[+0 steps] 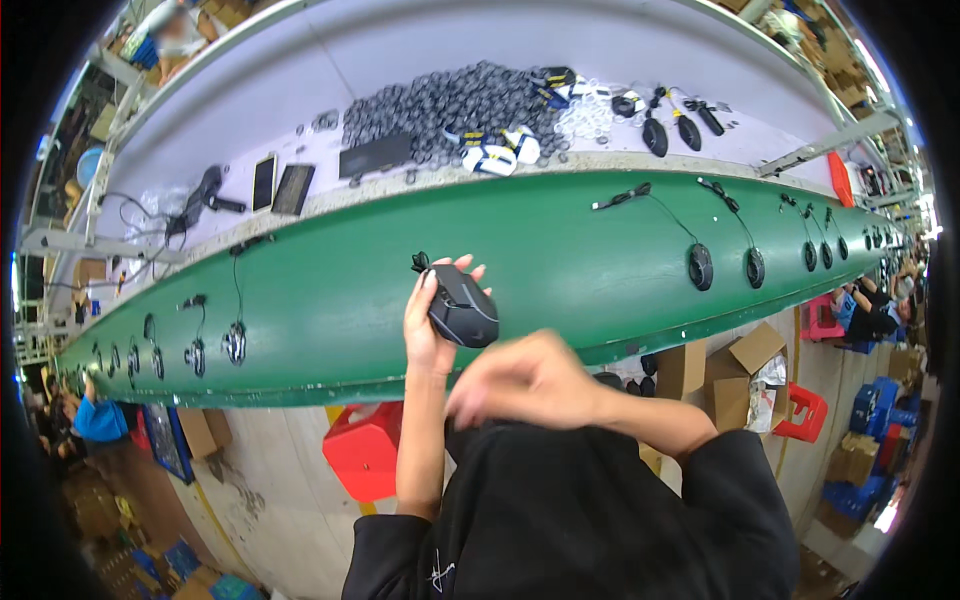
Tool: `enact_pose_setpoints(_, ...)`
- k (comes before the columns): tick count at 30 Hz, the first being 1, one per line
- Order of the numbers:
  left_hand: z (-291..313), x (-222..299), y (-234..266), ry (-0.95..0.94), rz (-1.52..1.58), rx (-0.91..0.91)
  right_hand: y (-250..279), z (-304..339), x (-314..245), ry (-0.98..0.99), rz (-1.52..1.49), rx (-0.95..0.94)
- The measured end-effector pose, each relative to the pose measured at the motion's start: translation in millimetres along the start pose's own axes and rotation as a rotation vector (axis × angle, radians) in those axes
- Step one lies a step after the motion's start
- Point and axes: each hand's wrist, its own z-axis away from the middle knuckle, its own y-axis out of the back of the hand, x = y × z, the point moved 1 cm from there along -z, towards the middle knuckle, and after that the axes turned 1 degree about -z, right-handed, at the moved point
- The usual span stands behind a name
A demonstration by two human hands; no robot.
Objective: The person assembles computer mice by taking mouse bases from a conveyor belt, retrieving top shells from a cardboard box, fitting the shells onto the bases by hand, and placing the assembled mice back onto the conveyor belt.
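My left hand (428, 315) is closed around a black computer mouse (466, 312), held above the green conveyor belt (560, 225). A bundled black cable (420, 261) shows by its fingertips. My right hand (520, 385) is beside the mouse, close to my body and apart from it. Motion smears its fingers, so I cannot make out whether it holds anything. Farther right on the belt lie a mouse (700, 267) and another mouse (755, 267), each with its cable stretched toward the far side.
Behind the belt, a shelf (400, 40) bears a heap of small dark rings (450, 105), white rings (585, 118), and a phone (264, 182). More corded mice (234, 342) lie on the belt's left. Below stand a red stool (362, 455) and cardboard boxes (728, 385). Other people sit along the belt.
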Motion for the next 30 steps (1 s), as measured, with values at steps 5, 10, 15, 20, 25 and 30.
enact_pose_setpoints(5, 34.7, -11.7, -11.5, -0.013, 0.009, 0.054, 35.9, 6.6, 40.0, -0.006, 0.624, 0.53)
enact_pose_setpoints(10, 40.6, -16.3, -24.8, -0.112, 0.024, 0.145, 22.6, 2.9, 51.9, 0.108, 0.855, 0.468)
enact_pose_setpoints(15, 44.5, -14.7, -30.0, -0.151, -0.082, 0.158, 24.0, 0.4, 59.9, 0.286, 1.022, 0.448)
enact_pose_setpoints(20, 52.5, -2.5, -28.2, -0.223, -0.379, 0.172, 22.8, 6.4, 62.0, 0.348, 1.0, 0.428)
enact_pose_setpoints(25, 61.0, -3.2, -30.5, -0.389, -0.489, 0.148, 15.5, 3.8, 64.1, 0.411, 1.047, 0.462)
enact_pose_setpoints(30, 65.8, -5.5, -37.0, -0.465, -0.451, 0.135, 15.1, 0.3, 67.0, 0.476, 1.148, 0.454)
